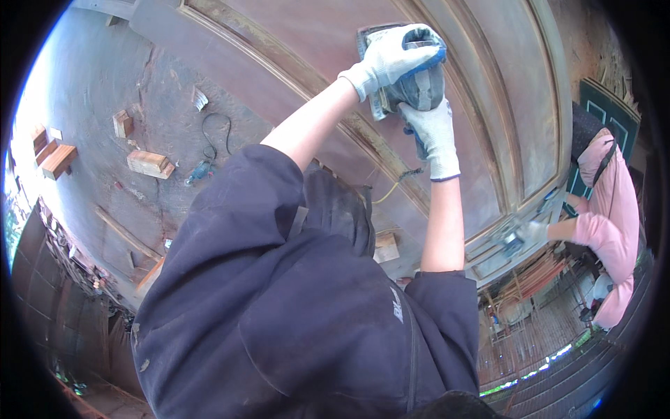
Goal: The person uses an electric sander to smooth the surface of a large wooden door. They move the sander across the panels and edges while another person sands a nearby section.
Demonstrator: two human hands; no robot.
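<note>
On wooden door panel [335, 42]: left hand [398, 56] fingers wrapped over sander [415, 87] top, right hand [433, 133] fingers curled around its rear; co-worker's gloved hand [534, 230] near panel edge.

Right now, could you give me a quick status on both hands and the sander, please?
Left hand gloved, pressing on top of sander. Right hand gloved, gripping its rear. Sander flat on wooden door panel. Co-worker's hand on door's far edge, apart.

Soft daylight, round fisheye picture with black corners

Light is even and a bit dim, with no hard shadows or glare. The white gloves look brightest. The floor [105, 91] at the left looks pale and washed out. Straight lines of the wooden door [488, 84] bend near the rim. Edges are a little blurry.
</note>
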